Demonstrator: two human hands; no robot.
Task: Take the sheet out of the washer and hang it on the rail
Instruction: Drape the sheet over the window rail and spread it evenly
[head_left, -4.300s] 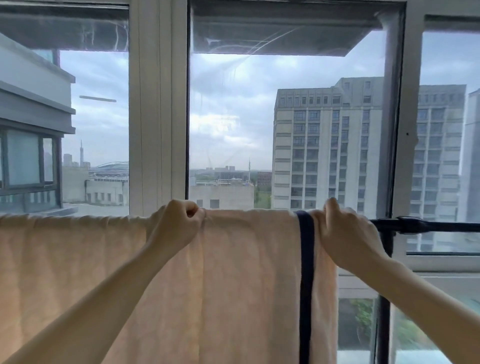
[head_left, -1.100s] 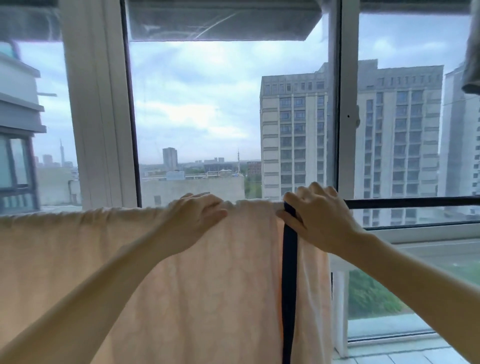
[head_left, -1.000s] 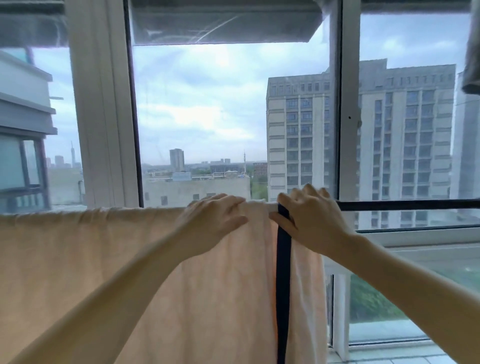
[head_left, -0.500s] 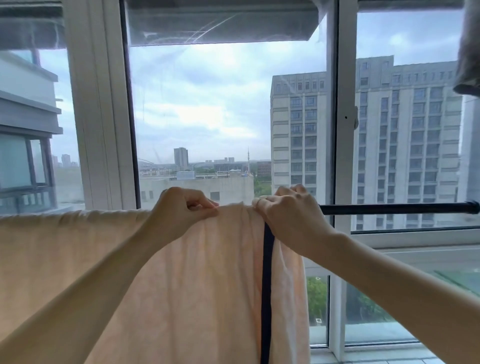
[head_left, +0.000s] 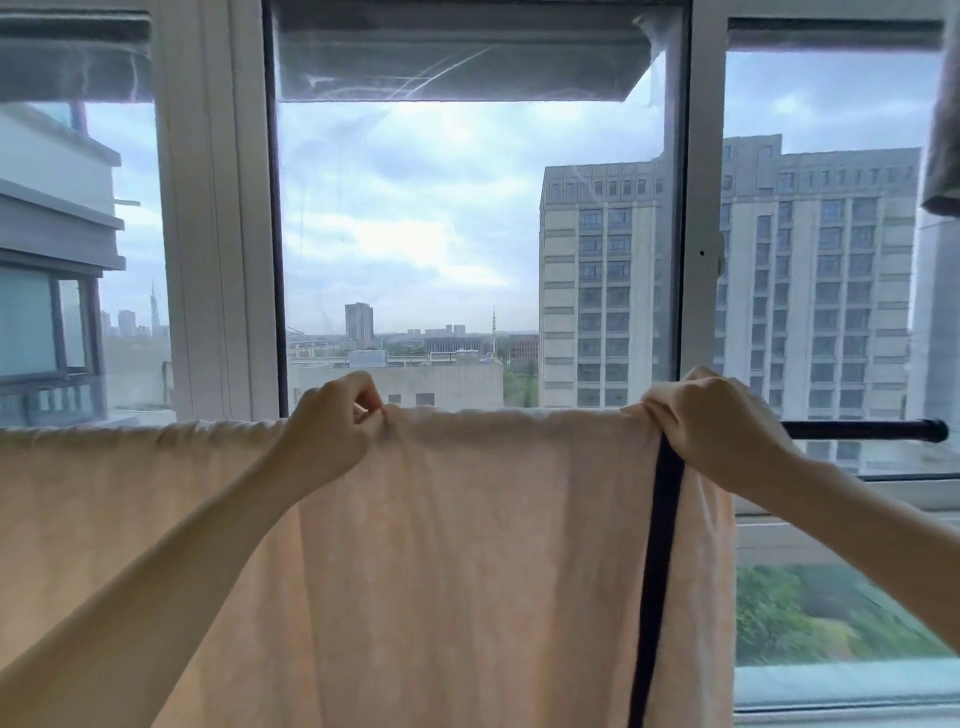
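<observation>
Left hand, right hand pinch peach sheet taut along black rail, grips clamped, spreading fold to dry evenly.

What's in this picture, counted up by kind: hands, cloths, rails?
Peach sheet: 1
Black rail: 1
Hands: 2, left hand and right hand, both holding the sheet's top edge
Hanging grey cloth, upper right: 1
Total: 5
</observation>
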